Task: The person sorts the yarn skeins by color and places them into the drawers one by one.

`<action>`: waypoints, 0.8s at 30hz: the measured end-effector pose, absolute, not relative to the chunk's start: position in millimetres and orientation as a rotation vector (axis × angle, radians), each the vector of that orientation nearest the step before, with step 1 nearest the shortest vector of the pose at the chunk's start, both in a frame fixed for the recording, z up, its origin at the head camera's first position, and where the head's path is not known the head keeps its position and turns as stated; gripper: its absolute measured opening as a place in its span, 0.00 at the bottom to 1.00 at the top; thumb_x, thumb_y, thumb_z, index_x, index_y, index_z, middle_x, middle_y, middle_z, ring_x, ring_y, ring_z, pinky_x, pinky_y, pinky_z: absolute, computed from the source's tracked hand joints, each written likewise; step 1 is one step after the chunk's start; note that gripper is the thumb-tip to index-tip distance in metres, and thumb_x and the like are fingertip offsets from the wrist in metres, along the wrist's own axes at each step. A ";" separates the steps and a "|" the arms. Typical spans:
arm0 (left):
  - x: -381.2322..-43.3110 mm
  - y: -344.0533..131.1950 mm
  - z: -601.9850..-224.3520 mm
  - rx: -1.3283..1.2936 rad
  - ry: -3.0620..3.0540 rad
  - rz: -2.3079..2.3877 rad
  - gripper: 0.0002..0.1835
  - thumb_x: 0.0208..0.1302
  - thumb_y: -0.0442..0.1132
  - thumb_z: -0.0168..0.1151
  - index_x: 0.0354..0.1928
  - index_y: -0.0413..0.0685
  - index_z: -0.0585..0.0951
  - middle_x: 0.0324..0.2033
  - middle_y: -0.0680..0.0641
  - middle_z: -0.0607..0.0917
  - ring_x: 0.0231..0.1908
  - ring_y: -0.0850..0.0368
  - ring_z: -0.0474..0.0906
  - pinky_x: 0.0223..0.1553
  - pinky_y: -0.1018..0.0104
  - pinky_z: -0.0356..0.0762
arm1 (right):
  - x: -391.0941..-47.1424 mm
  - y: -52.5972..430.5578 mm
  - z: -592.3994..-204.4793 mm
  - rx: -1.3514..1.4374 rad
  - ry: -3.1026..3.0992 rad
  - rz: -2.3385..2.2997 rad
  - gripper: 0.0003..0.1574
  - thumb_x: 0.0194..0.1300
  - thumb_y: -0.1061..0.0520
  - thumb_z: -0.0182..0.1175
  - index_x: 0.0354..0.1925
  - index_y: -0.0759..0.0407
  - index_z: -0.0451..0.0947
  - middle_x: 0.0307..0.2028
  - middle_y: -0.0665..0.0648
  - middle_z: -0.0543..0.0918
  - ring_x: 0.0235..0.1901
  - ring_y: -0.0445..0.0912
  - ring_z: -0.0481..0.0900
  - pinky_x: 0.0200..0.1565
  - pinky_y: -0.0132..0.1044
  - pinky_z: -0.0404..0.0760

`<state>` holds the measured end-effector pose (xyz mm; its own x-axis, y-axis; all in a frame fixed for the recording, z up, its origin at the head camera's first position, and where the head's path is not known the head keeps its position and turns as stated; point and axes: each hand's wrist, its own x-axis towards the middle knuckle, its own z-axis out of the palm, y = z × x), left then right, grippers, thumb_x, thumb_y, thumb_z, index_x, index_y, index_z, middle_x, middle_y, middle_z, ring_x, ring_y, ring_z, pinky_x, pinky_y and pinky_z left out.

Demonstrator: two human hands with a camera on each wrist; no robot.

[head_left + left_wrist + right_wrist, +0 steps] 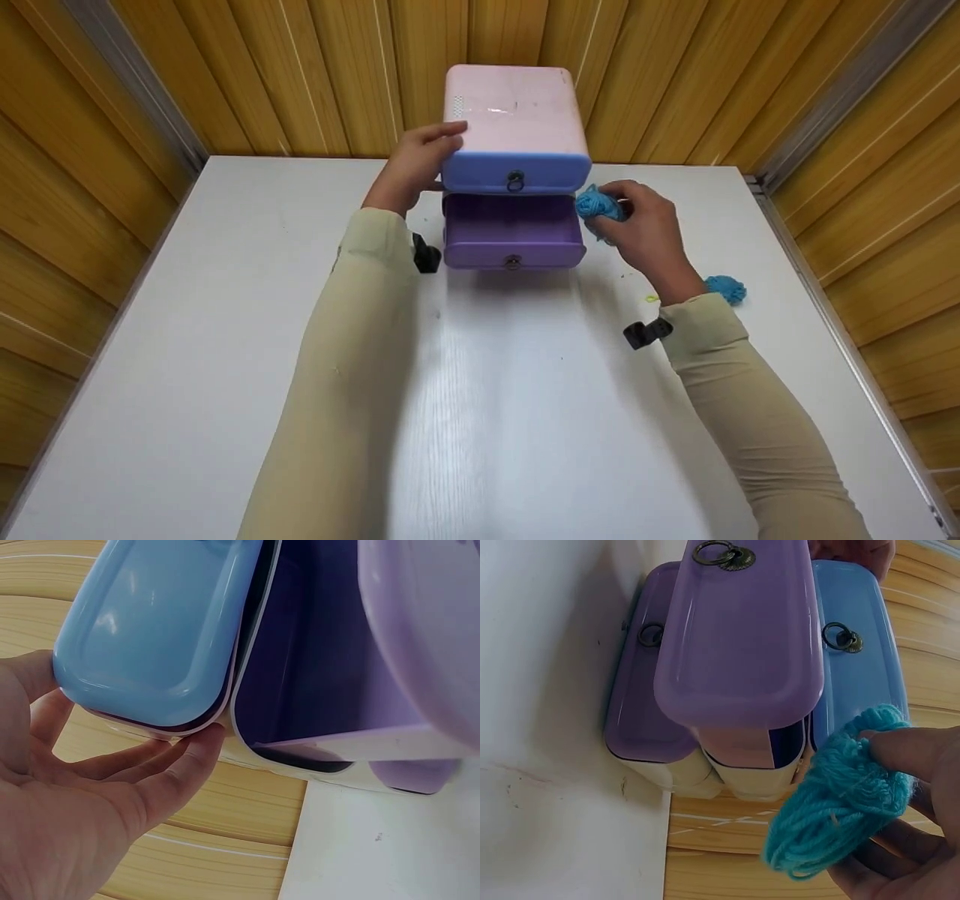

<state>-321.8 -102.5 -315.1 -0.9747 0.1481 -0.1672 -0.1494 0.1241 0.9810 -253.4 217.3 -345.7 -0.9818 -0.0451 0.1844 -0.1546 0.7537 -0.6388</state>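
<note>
A small drawer cabinet with a pink top (517,112) stands at the back of the table. Its blue top drawer (480,174) is closed, and the purple middle drawer (472,255) is pulled out, its visible inside bare. Below it, the right wrist view shows a closed purple bottom drawer (649,697). My left hand (412,165) rests on the cabinet's upper left corner, fingers on the top and against the side (180,765). Beside the open drawer's right side, my right hand (645,225) pinches a blue skein of yarn (840,795) between thumb and fingers.
Another blue yarn skein (726,289) lies on the white table (495,420) behind my right wrist. A tiny yellow-green piece (652,298) lies near it. Wood-patterned walls (330,75) enclose the table at the back and both sides.
</note>
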 end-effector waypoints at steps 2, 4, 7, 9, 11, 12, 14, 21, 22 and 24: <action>-321.6 -101.7 -314.6 -0.007 2.174 1.939 0.18 0.72 0.48 0.53 0.62 0.68 0.76 0.68 0.54 0.68 0.64 0.52 0.70 0.59 0.46 0.74 | -253.8 215.6 -344.8 0.164 -2.791 1.037 0.26 0.63 0.52 0.64 0.59 0.53 0.75 0.55 0.59 0.78 0.54 0.53 0.78 0.55 0.51 0.78; -321.5 -100.8 -313.9 -0.013 2.170 1.939 0.18 0.72 0.48 0.53 0.62 0.68 0.76 0.68 0.54 0.68 0.64 0.52 0.70 0.59 0.46 0.74 | -254.1 213.7 -343.9 0.165 -2.792 1.038 0.26 0.63 0.52 0.64 0.59 0.53 0.74 0.55 0.58 0.78 0.54 0.53 0.78 0.55 0.51 0.78; -321.6 -99.8 -313.6 -0.017 2.169 1.935 0.18 0.72 0.48 0.53 0.62 0.68 0.76 0.68 0.54 0.68 0.64 0.52 0.69 0.59 0.46 0.73 | -254.3 211.2 -342.4 0.168 -2.788 1.055 0.26 0.63 0.52 0.65 0.59 0.53 0.75 0.55 0.58 0.78 0.54 0.53 0.78 0.55 0.51 0.78; -321.8 -99.5 -313.7 -0.018 2.172 1.931 0.18 0.72 0.48 0.53 0.62 0.69 0.76 0.68 0.55 0.68 0.65 0.52 0.69 0.59 0.46 0.73 | -253.9 209.5 -341.2 0.172 -2.787 1.069 0.26 0.63 0.51 0.65 0.59 0.53 0.75 0.55 0.58 0.79 0.53 0.53 0.78 0.54 0.51 0.79; -322.0 -99.1 -313.9 -0.017 2.178 1.926 0.18 0.72 0.48 0.53 0.62 0.69 0.76 0.68 0.55 0.68 0.65 0.52 0.68 0.59 0.46 0.73 | -253.5 207.8 -340.2 0.180 -2.783 1.089 0.27 0.63 0.51 0.66 0.59 0.53 0.75 0.55 0.58 0.79 0.52 0.53 0.78 0.53 0.50 0.79; -322.1 -98.9 -313.9 -0.018 2.180 1.924 0.18 0.72 0.48 0.53 0.61 0.69 0.76 0.68 0.55 0.68 0.65 0.52 0.68 0.59 0.46 0.74 | -253.3 206.8 -339.6 0.185 -2.780 1.098 0.27 0.62 0.51 0.66 0.59 0.53 0.75 0.55 0.58 0.79 0.52 0.53 0.78 0.53 0.50 0.79; -322.4 -98.5 -313.9 -0.020 2.179 1.929 0.18 0.72 0.48 0.54 0.61 0.69 0.77 0.68 0.55 0.69 0.65 0.51 0.68 0.59 0.46 0.74 | -253.1 204.7 -338.6 0.190 -2.776 1.113 0.27 0.62 0.52 0.66 0.58 0.53 0.75 0.55 0.57 0.79 0.51 0.52 0.78 0.53 0.49 0.80; -323.2 -98.2 -314.6 -0.031 2.176 1.928 0.18 0.72 0.48 0.54 0.61 0.69 0.77 0.68 0.55 0.69 0.65 0.52 0.69 0.59 0.46 0.74 | -253.5 196.4 -336.2 0.196 -2.782 1.113 0.26 0.63 0.52 0.66 0.59 0.52 0.75 0.54 0.54 0.80 0.51 0.50 0.78 0.55 0.47 0.79; -323.5 -98.2 -314.9 -0.033 2.178 1.926 0.18 0.72 0.48 0.54 0.61 0.69 0.77 0.68 0.55 0.69 0.65 0.52 0.69 0.58 0.47 0.75 | -253.8 195.3 -335.9 0.198 -2.782 1.111 0.27 0.63 0.52 0.66 0.59 0.52 0.74 0.55 0.54 0.80 0.51 0.50 0.78 0.56 0.47 0.79; -323.8 -98.3 -315.2 -0.032 2.179 1.925 0.18 0.72 0.48 0.54 0.61 0.69 0.77 0.68 0.55 0.69 0.65 0.52 0.69 0.58 0.47 0.75 | -254.4 193.4 -335.7 0.202 -2.779 1.111 0.27 0.63 0.52 0.66 0.59 0.52 0.74 0.55 0.55 0.80 0.52 0.50 0.78 0.57 0.47 0.78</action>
